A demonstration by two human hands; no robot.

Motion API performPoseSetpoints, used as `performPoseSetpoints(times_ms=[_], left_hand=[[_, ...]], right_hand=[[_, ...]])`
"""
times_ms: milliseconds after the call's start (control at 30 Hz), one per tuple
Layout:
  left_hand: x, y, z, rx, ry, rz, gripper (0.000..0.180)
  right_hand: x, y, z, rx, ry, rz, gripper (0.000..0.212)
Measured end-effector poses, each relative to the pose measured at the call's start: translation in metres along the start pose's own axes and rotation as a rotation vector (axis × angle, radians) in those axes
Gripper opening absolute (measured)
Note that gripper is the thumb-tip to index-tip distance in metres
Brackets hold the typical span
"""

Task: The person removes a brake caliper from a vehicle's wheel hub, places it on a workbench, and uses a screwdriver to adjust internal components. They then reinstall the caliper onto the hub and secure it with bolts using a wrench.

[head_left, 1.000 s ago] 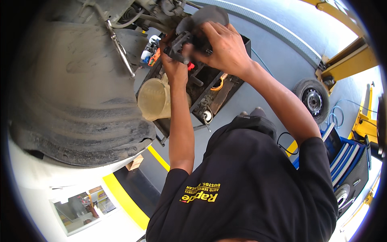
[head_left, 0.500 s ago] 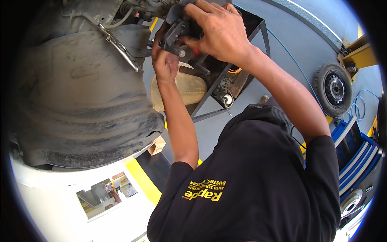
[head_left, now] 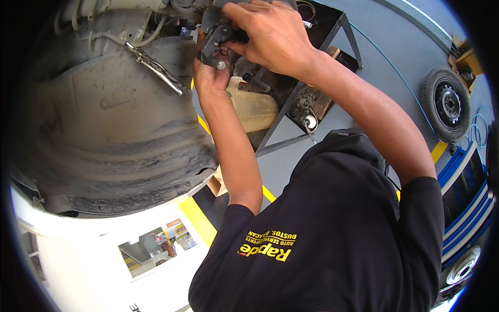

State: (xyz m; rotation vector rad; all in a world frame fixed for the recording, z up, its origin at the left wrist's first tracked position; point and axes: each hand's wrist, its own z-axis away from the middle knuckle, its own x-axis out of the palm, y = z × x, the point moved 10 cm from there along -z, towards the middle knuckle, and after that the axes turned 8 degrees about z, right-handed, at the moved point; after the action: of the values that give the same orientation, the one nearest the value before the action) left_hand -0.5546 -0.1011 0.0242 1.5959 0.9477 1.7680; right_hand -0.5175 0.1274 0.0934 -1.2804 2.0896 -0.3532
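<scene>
Both hands are at a dark metal bracket (head_left: 213,48) with a round, lighter stub end, at the top of the view beside the car's wheel well. My left hand (head_left: 212,75) supports it from the left and below, fingers curled behind and partly hidden. From above and the right, my right hand (head_left: 275,36) grips it, thumb bent in against its side and fingers over the top. A dark, flat plate edge (head_left: 210,18) shows behind the bracket. To the left, silver locking pliers (head_left: 156,67) hang clamped by a pale hose (head_left: 150,40).
A worn black wheel-well liner (head_left: 114,114) fills the left, above white bodywork (head_left: 78,260). Beneath my hands stands a black metal stand (head_left: 283,122) with a yellowish container (head_left: 254,110). A spare wheel (head_left: 446,104), air hose (head_left: 390,65) and blue rack (head_left: 468,208) are at right.
The view has shifted slightly, so the stand and wheel sit farther right. The bracket has turned a little in my hands, and more of my left fingers show beside it.
</scene>
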Motion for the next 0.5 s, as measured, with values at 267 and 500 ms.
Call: performPoseSetpoints(times_ms=[267, 500], left_hand=[[-0.019, 0.000, -0.002, 0.042, 0.026, -0.096, 0.032], [0.010, -0.005, 0.007, -0.006, 0.010, -0.034, 0.036]], right_hand=[[0.000, 0.004, 0.000, 0.007, 0.024, -0.071, 0.045], [0.000, 0.007, 0.003, 0.009, 0.063, -0.112, 0.047]])
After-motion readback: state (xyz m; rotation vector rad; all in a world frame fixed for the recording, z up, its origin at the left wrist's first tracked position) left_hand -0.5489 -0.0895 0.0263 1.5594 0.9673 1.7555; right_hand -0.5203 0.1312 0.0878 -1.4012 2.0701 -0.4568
